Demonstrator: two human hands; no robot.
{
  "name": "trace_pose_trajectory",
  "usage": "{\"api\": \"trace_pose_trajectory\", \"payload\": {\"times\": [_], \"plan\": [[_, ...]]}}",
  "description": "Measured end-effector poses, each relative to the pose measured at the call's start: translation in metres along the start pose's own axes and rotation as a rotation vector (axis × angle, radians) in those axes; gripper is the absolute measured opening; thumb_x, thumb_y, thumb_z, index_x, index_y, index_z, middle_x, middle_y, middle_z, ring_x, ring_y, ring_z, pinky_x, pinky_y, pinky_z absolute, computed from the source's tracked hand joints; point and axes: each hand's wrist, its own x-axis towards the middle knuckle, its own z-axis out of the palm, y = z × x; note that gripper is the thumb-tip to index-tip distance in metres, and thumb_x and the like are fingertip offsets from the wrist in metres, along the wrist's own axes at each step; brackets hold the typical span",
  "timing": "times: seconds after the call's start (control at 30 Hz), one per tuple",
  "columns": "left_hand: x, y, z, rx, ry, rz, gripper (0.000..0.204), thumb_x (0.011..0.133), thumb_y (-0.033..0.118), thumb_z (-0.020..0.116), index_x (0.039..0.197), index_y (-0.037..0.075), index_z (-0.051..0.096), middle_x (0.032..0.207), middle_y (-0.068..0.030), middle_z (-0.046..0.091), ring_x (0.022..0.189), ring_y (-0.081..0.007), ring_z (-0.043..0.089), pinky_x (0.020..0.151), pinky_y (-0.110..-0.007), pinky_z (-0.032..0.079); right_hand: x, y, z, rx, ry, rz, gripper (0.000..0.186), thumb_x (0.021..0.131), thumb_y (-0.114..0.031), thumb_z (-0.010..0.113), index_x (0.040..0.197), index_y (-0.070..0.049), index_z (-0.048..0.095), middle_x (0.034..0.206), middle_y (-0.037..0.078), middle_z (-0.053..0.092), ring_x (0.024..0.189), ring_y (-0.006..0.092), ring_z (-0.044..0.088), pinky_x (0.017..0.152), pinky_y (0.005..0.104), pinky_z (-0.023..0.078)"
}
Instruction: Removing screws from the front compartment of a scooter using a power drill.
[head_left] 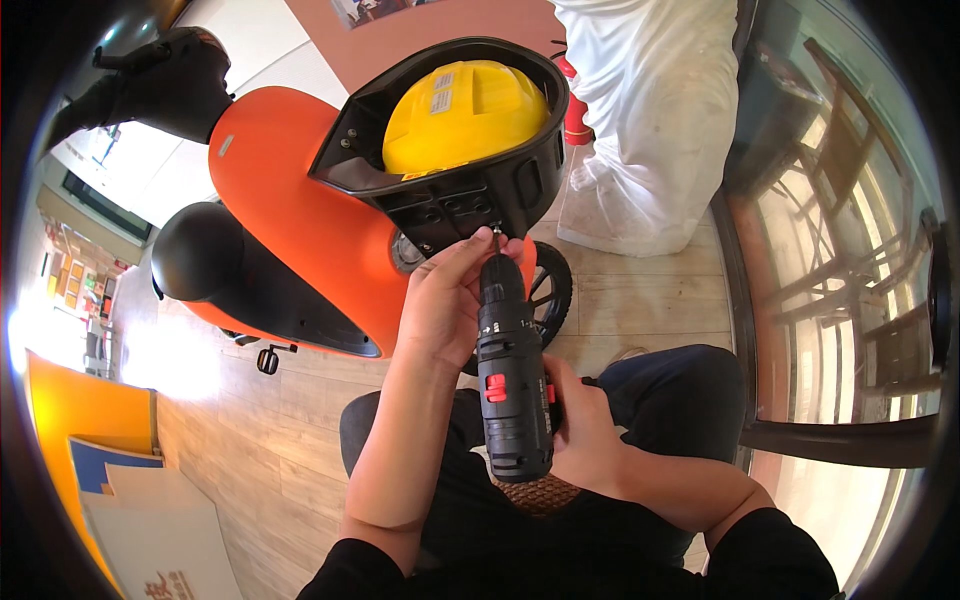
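Observation:
A black cordless drill [511,385] with red switches points away from me, its bit toward the front of a black box. My right hand [588,425] is wrapped round the drill's handle from the right. The thumb and fingers of my left hand [448,290] are pinched at the bit's tip, around a small metal screw [496,231] at the box's lower wall. The black box [520,205] is fixed to an orange electric scooter [285,190]. Inside the box sits a yellow hard hat [463,115]. My fingertips partly hide the screw.
A wheel [552,290] shows below the box. White sheeting [655,130] hangs at the back right, beside a red fire extinguisher [577,115]. A glass pane [830,250] stands on the right. Boards [160,520] lean at the lower left on the wooden floor [270,440].

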Motion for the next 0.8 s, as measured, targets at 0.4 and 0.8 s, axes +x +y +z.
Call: {"api": "trace_pose_trajectory", "payload": {"times": [0.4, 0.8], "plan": [[0.000, -0.005, 0.005, -0.043, 0.016, 0.029, 0.026, 0.096, 0.022, 0.073, 0.104, -0.003, 0.067, 0.099, -0.0158, 0.074, 0.095, -0.0224, 0.072, 0.083, -0.036, 0.060, 0.001, -0.009, -0.003, 0.020, 0.004, -0.015, 0.071, 0.080, -0.011, 0.087, 0.137, -0.002, 0.044, 0.104, 0.017, 0.072, 0.096, 0.0287, 0.075, 0.085, 0.0345, 0.058], [-0.011, -0.016, 0.031, -0.046, 0.187, 0.127, 0.019, 0.095, 0.020, 0.074, 0.100, 0.003, 0.067, 0.095, -0.0090, 0.074, 0.088, -0.0158, 0.070, 0.080, -0.029, 0.055, -0.013, -0.009, -0.020, 0.077, 0.166, -0.042, 0.046, 0.083, -0.006, 0.082, 0.121, -0.003, 0.056, 0.091, 0.002, 0.068, 0.077, 0.0095, 0.063, 0.072, 0.0278, 0.054]]}}
